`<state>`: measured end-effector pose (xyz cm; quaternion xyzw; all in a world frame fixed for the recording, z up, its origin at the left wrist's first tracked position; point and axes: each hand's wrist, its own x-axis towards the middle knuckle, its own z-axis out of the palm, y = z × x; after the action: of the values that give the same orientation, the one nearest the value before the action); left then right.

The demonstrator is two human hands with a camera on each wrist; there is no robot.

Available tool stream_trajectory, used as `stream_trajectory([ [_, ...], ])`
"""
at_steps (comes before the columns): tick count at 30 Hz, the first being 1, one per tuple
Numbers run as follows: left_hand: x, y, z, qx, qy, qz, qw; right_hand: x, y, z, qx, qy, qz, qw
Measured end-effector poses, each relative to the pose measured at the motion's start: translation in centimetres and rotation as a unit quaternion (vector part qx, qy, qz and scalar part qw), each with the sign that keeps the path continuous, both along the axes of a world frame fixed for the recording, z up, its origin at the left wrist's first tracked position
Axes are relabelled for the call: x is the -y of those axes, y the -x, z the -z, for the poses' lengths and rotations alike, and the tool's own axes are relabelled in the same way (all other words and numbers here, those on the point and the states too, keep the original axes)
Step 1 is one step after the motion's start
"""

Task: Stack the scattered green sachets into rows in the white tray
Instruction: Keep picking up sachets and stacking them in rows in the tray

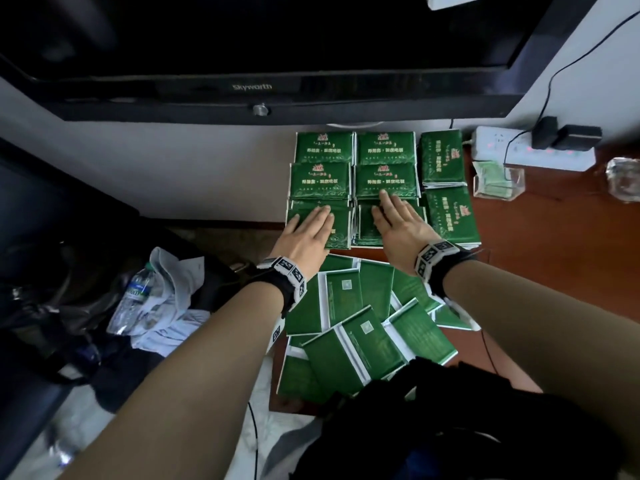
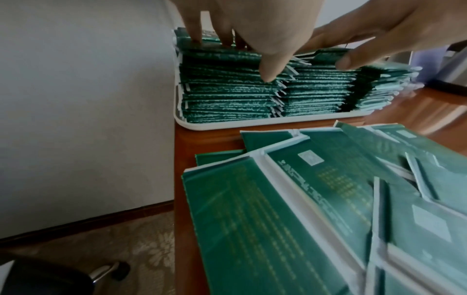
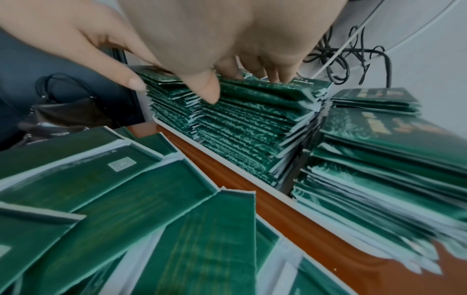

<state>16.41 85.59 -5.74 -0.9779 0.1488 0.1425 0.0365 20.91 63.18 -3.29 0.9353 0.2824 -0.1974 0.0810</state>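
Observation:
Tall stacks of green sachets (image 1: 384, 148) stand in rows in the white tray (image 2: 227, 124) at the back of the wooden table. My left hand (image 1: 310, 233) lies flat, fingers straight, on the near-left stack (image 2: 222, 89). My right hand (image 1: 398, 221) lies flat on the near-middle stack (image 3: 247, 127), its thumb at that stack's front edge. Neither hand holds a sachet. A loose pile of scattered sachets (image 1: 363, 323) lies face down on the table in front of the tray, under my wrists.
A black television (image 1: 242, 64) hangs over the tray's far side. A white power strip (image 1: 533, 150) with adapters, a clear plastic box (image 1: 498, 180) and cables sit to the right. The table's left edge (image 2: 182, 149) drops to floor clutter with a water bottle (image 1: 135, 299).

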Motion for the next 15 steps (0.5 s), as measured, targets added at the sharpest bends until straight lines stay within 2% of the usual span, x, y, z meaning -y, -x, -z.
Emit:
stream_trajectory([
  [7, -0.4, -1.2, -0.9, 0.035, -0.001, 0.022, 0.999, 0.2, -1.1, 1.0, 0.013, -0.006, -0.019, 1.000],
  [15, -0.4, -2.8, -1.7, 0.031, 0.012, 0.020, 0.999, 0.2, -2.3, 0.4, 0.002, -0.016, -0.018, 1.000],
])
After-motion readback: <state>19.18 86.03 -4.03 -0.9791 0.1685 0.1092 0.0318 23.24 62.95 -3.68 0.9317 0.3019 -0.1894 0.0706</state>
